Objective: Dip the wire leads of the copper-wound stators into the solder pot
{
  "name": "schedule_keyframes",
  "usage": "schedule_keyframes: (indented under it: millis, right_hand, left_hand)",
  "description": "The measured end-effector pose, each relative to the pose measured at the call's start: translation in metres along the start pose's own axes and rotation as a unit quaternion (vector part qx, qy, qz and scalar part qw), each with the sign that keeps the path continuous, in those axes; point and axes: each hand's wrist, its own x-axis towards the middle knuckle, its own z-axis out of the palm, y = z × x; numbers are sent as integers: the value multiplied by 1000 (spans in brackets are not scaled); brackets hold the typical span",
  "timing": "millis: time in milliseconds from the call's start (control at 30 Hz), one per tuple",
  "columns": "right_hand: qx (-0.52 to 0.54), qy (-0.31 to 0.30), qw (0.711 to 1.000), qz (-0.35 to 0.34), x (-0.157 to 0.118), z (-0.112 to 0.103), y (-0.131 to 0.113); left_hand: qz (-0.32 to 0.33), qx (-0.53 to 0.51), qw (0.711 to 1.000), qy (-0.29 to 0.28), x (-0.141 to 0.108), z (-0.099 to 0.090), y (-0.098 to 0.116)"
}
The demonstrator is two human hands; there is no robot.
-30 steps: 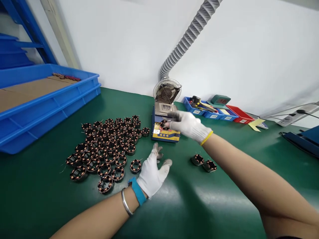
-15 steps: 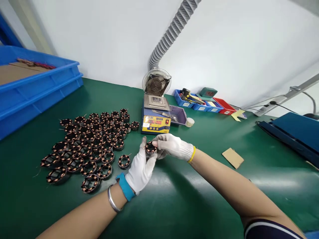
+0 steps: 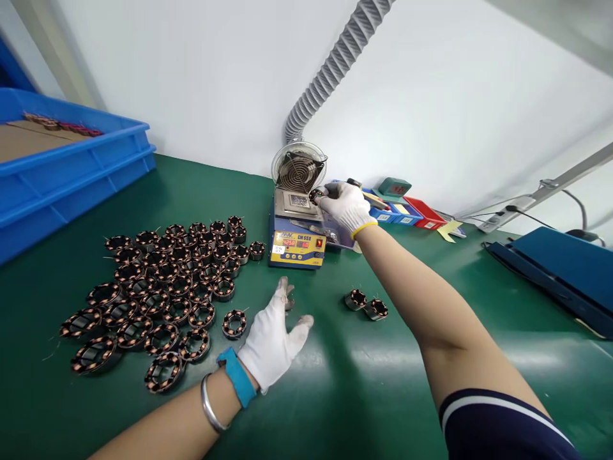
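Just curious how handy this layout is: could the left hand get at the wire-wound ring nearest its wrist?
Probably yes: the left hand looks empty with fingers spread, and that ring sits close beside it, with nothing visible in between.

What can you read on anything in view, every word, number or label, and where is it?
"CM 558" on the yellow panel; the last character could be a B.
"425.8" on the left display.
"6.0" on the right display.
Too small or blurred: the panel's logo, the white sticker, the labels on the blue bins and red bin, and the green box's face.
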Motion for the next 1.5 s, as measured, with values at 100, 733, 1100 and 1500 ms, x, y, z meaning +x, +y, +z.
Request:
schedule_keyframes:
  millis: [100,733,1100,1500]
  right_hand:
    - [-69,15,997,-9,14,6,-2]
    - [-129,3,991,-30,22,24,-3]
    - [-148,-2,987,-57,16,26,-11]
    - [-146,7,987,-67,15,24,-9]
  left_hand:
    - [4,-3,1000,1,0,1,-1]
    - [17,25,1000,-5,2,-1,2]
    - [27,19,999,0,2,1,-1]
    - [19,23,1000,3,2,2,-1]
